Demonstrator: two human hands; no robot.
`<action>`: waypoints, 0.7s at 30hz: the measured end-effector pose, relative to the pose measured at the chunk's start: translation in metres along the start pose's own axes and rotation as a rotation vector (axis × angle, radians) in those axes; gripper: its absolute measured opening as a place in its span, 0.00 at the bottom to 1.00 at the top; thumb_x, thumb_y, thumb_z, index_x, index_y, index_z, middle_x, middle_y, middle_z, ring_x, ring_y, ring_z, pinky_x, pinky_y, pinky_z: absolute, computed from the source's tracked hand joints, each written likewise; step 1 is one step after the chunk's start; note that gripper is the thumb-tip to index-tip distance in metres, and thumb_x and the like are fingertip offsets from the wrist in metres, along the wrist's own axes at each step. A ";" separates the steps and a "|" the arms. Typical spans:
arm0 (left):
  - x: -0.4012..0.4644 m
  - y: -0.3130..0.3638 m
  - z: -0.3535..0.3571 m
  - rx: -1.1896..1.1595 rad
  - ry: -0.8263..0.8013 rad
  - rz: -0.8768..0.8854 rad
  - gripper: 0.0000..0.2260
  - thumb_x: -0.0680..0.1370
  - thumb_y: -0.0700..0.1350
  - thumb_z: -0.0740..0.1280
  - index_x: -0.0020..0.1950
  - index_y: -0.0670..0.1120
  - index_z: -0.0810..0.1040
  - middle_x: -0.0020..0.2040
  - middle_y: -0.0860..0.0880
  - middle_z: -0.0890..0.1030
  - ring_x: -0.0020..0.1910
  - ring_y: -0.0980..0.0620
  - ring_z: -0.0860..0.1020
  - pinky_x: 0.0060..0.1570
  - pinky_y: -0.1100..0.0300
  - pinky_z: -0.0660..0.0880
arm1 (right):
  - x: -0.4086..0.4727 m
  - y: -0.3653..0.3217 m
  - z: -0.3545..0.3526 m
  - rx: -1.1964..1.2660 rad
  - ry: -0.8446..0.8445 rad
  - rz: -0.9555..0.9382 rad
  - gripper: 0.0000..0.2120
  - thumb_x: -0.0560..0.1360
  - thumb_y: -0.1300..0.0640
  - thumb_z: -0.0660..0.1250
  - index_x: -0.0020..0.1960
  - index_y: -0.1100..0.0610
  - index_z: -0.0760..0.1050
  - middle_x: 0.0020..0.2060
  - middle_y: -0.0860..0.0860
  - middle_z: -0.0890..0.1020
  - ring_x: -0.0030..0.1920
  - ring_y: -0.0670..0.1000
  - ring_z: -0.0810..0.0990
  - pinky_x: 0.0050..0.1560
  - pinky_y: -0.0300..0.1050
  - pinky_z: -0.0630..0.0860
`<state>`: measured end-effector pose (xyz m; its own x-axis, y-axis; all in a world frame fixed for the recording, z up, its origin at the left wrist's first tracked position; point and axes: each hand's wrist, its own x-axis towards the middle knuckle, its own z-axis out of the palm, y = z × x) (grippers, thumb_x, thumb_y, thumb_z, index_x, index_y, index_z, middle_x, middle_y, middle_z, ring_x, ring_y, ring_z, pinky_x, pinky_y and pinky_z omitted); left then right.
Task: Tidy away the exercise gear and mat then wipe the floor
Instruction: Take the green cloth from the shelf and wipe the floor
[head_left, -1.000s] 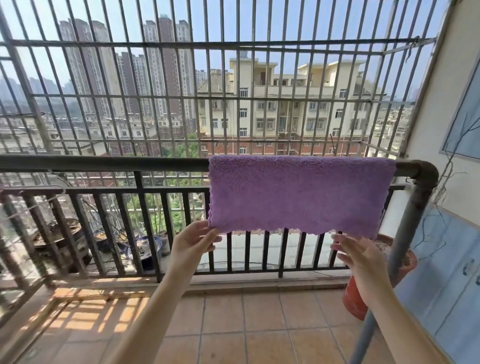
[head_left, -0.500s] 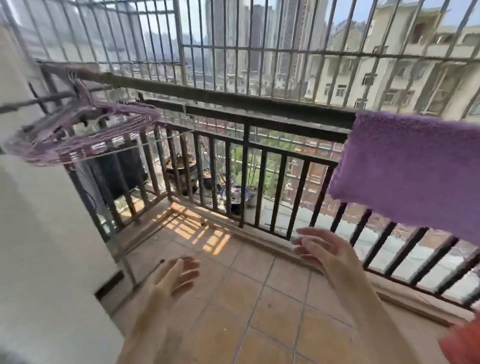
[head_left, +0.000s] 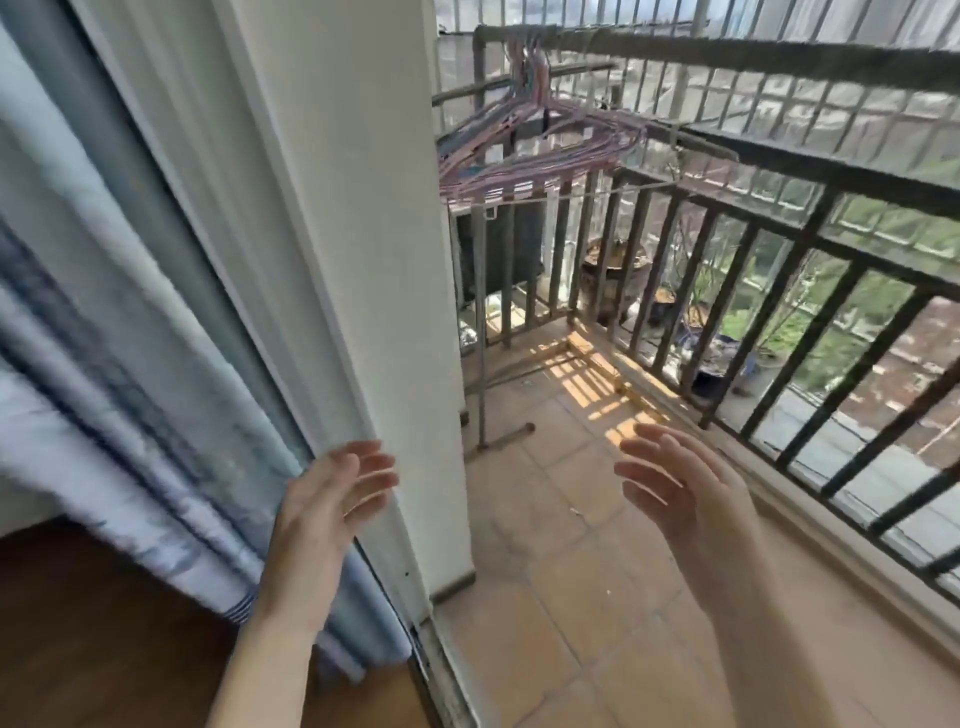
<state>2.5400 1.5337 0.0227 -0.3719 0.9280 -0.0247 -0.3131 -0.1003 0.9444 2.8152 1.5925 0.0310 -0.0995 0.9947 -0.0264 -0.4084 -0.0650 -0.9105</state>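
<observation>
Both of my hands are raised in front of me with relaxed, spread fingers and hold nothing. My left hand (head_left: 332, 499) hovers in front of the white door frame (head_left: 343, 260) at the balcony doorway. My right hand (head_left: 675, 493) is over the terracotta-tiled balcony floor (head_left: 561, 561). The purple cloth, the mat and the exercise gear are out of view.
A blue-white curtain (head_left: 114, 364) hangs at the left over a wooden indoor floor (head_left: 104, 649). A bundle of pink hangers (head_left: 530, 156) hangs on a metal drying rack (head_left: 483, 332). A dark balcony railing (head_left: 779, 270) runs along the right, plant pots (head_left: 613, 270) beyond it.
My hands let go of the purple cloth draped on the railing. My view swung left from the railing to the doorway, and the cloth left the view. Both hands stay empty.
</observation>
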 end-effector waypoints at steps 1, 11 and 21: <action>-0.003 0.004 -0.014 -0.004 0.023 0.013 0.28 0.50 0.66 0.78 0.42 0.50 0.84 0.41 0.50 0.84 0.41 0.54 0.82 0.40 0.65 0.78 | -0.003 0.005 0.015 0.008 -0.039 0.023 0.15 0.63 0.49 0.73 0.45 0.56 0.83 0.41 0.54 0.84 0.41 0.53 0.83 0.38 0.38 0.80; -0.073 0.067 -0.199 -0.012 0.413 0.100 0.07 0.77 0.46 0.61 0.48 0.48 0.78 0.39 0.52 0.83 0.40 0.58 0.82 0.41 0.66 0.76 | -0.039 0.087 0.203 -0.091 -0.334 0.134 0.11 0.66 0.51 0.69 0.46 0.54 0.82 0.40 0.53 0.84 0.39 0.50 0.82 0.40 0.38 0.77; -0.182 0.105 -0.369 0.032 0.888 0.151 0.10 0.80 0.40 0.57 0.51 0.45 0.78 0.42 0.51 0.84 0.43 0.55 0.82 0.44 0.63 0.78 | -0.106 0.200 0.379 -0.195 -0.690 0.329 0.10 0.76 0.60 0.63 0.44 0.53 0.82 0.37 0.51 0.82 0.37 0.47 0.79 0.42 0.36 0.75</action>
<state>2.2521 1.2216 0.0054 -0.9493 0.2856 -0.1311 -0.1867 -0.1769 0.9664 2.3998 1.4438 0.0080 -0.7541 0.6486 -0.1034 -0.0997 -0.2686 -0.9581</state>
